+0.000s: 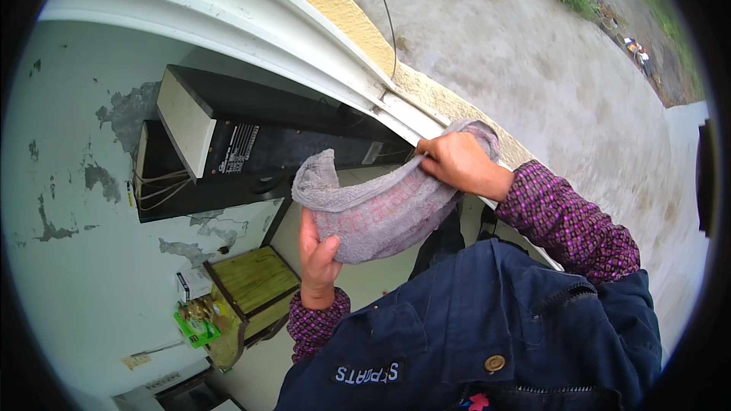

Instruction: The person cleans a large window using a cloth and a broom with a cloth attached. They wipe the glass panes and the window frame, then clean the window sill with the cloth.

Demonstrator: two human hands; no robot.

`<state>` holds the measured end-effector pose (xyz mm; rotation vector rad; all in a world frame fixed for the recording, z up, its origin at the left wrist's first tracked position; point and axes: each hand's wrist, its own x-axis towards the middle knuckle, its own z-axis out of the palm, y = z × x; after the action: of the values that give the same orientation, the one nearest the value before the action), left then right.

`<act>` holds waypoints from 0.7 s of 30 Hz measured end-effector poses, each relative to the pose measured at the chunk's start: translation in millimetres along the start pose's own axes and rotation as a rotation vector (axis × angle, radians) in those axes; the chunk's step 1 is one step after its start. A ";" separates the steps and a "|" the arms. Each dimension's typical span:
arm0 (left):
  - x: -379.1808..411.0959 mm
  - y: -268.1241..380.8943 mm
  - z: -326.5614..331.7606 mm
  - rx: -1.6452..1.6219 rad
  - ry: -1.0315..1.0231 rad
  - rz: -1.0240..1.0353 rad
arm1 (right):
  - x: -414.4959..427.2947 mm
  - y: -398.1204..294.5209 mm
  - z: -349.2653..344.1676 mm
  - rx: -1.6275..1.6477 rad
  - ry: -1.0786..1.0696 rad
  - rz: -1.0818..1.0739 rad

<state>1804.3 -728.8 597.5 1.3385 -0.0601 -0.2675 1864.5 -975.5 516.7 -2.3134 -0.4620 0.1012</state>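
A damp-looking grey terry cloth [377, 222] with faint reddish printing hangs folded between my two hands. My right hand [465, 165] pinches its upper edge, close to the white window frame [400, 105], and one end of the cloth drapes behind this hand over the sill. My left hand [320, 257] holds the lower left part from below, with the thumb on the front and the fingers hidden behind the fabric.
Black loudspeaker cabinets [274, 120] with coiled cable lie inside, left of the frame. Below them stands a greenish wooden cabinet [251, 279] beside a small white box [193, 284]. A dark cable [385, 5] hangs outside, past the rough yellow wall edge [342, 0].
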 end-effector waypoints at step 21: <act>38.3 -32.7 -7.4 0.080 -0.206 -0.109 | 70.4 -13.1 61.4 1.168 -0.164 0.720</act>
<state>1837.7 -737.1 560.0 1.3925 -0.1728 -0.4989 1913.3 -900.4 487.1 -1.2008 0.3360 0.7045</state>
